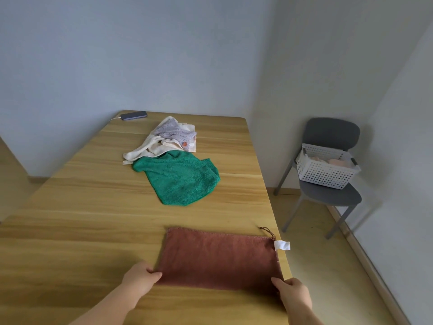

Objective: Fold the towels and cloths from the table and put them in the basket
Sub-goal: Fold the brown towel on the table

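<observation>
— Where is the brown towel [218,259] lying?

— It is lying flat on the table [82,207], at the table's near right corner, with its right end reaching the table's right edge. A white tag [282,245] is sticking out past that edge, and a small brown loop [267,231] is lying on the table just beside the tag.

— And what are the hands doing?

— The left hand [140,276] is pinching the towel's near left corner between thumb and fingers. The right hand [294,295] is gripping the near right corner, with its thumb lying on the cloth. Both are closing on the towel and nothing else, at the table's near side.

— What else is sitting on the table?

— A green towel [180,179] is lying rumpled at the table's middle, well apart from the brown one. A cream cloth [150,148] and a patterned cloth [175,133] are lying in a heap toward the table's far edge, the cream one touching the green towel. A phone [134,115] is lying at the table's far left corner, with a cable [114,118] running off it.

— And the basket [325,174]?

— It is sitting off the table, out to the table's right, on the seat of a grey chair [331,132]. Something pinkish is lying inside; what it is cannot be told.
</observation>
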